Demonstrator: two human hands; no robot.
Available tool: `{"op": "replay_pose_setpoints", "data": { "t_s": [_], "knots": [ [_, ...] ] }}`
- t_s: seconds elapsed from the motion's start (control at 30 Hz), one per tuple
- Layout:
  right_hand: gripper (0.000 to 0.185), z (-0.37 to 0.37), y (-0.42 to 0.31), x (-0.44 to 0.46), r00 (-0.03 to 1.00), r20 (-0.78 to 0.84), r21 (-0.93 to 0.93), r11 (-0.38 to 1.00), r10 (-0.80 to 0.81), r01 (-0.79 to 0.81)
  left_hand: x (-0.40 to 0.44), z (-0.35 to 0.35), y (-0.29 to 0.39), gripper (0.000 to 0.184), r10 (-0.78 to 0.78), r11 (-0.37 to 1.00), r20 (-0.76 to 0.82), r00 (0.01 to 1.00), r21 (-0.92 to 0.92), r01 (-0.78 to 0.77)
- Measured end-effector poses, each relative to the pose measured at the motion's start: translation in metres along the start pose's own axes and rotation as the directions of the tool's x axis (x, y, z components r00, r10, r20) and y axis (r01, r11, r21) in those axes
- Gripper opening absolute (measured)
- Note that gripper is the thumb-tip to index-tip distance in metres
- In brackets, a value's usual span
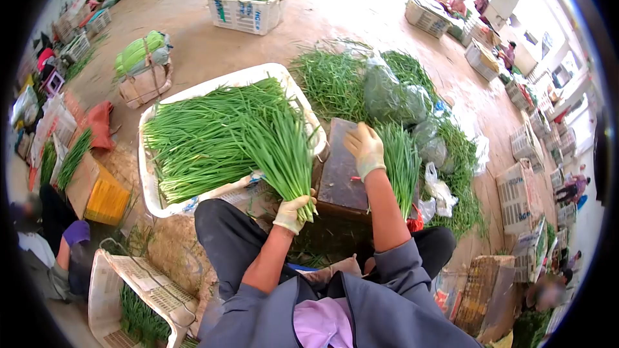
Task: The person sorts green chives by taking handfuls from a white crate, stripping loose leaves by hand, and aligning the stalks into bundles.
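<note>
My left hand [294,213], in a pale glove, is wrapped round the pale stem ends of a bunch of garlic chives [282,148]. Its leaves fan up and away over the edge of a white plastic crate [149,180], where many more chives [200,132] lie in rows. My right hand [365,148], gloved too, is above a dark-topped box [340,174]. Its fingers are curled together, and whatever they may hold is hidden. Another bundle of chives [398,161] lies just right of my right forearm.
Loose greens [329,80] and filled plastic bags [390,93] are heaped beyond the box. A tipped white crate [145,283] stands at lower left, near a co-worker's purple-gloved hand [77,232]. Another filled crate [248,13] stands ahead; people and crates line the right side.
</note>
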State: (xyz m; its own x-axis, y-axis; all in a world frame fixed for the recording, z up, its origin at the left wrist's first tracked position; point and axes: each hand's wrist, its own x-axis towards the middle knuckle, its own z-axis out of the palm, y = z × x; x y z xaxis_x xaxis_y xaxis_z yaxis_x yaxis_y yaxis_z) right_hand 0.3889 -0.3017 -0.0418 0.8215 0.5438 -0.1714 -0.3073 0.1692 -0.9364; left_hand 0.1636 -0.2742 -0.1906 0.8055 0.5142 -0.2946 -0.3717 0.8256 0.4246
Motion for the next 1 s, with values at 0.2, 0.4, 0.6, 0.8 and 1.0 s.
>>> {"op": "replay_pose_setpoints", "data": {
  "t_s": [0.2,0.4,0.6,0.8,1.0],
  "knots": [
    [0.096,-0.003,0.095,-0.064,0.898,0.341,-0.828,0.542,0.279,0.146,0.004,0.018,-0.002,0.054,0.111,0.963,0.0,0.994,0.246,-0.108],
    [0.064,0.014,0.123,-0.069,0.864,0.503,-0.352,0.904,-0.036,0.243,0.011,0.025,0.019,0.087,0.413,0.753,0.12,0.903,0.512,-0.413],
    [0.074,0.024,0.137,-0.075,0.875,0.406,-0.562,0.827,0.263,0.011,0.032,-0.02,-0.004,0.097,0.386,0.767,-0.082,0.919,0.581,-0.271],
    [0.051,0.015,0.139,-0.058,0.838,0.447,-0.371,0.917,0.313,-0.145,0.019,-0.01,0.003,0.092,0.398,0.7,0.042,0.916,0.632,-0.333],
    [0.035,-0.003,0.123,-0.056,0.768,0.495,-0.34,0.904,0.407,-0.26,0.005,0.006,0.006,0.055,0.095,0.995,-0.023,0.995,0.029,-0.094]
  ]
}}
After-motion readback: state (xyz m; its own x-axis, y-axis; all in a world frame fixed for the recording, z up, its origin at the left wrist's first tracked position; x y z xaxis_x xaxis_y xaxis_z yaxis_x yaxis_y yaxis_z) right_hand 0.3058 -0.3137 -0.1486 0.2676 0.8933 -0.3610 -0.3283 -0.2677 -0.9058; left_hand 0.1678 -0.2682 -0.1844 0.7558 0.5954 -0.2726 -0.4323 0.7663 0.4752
